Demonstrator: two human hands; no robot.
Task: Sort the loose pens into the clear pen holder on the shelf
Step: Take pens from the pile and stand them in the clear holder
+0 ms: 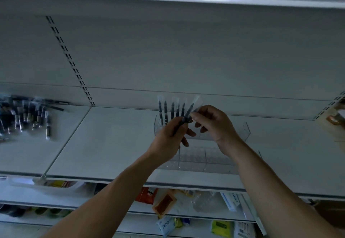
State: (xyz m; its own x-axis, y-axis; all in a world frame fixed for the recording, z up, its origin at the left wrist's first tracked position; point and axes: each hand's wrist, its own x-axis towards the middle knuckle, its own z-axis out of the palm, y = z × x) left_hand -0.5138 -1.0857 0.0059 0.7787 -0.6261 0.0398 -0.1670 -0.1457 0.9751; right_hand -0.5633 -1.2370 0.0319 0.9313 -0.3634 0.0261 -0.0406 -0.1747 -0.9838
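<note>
From the head camera, both hands meet over the clear pen holder (240,133) on the shelf (115,144). The left hand (170,138) is closed around the lower barrel of a wrapped pen (187,115), and the right hand (212,123) pinches its upper end between thumb and forefinger, the other fingers curled loosely below. Held at both ends and tilted, the pen seems to be steadied so its tip can be aimed into a slot; that is a judgement from the grip. Just beyond the fingertips, a row of standing pens (171,110) already sits upright in the holder's back left part, their clear sleeves poking up. Well off to the left of the left hand lies the heap of loose pens (26,114), waiting to be sorted.

The light is dim and the holder transparent, so its dividers are hard to trace, and the hands cover its middle. Which slot the pen is meant for cannot be told. The heap is blurred and cut off at the frame edge.
</note>
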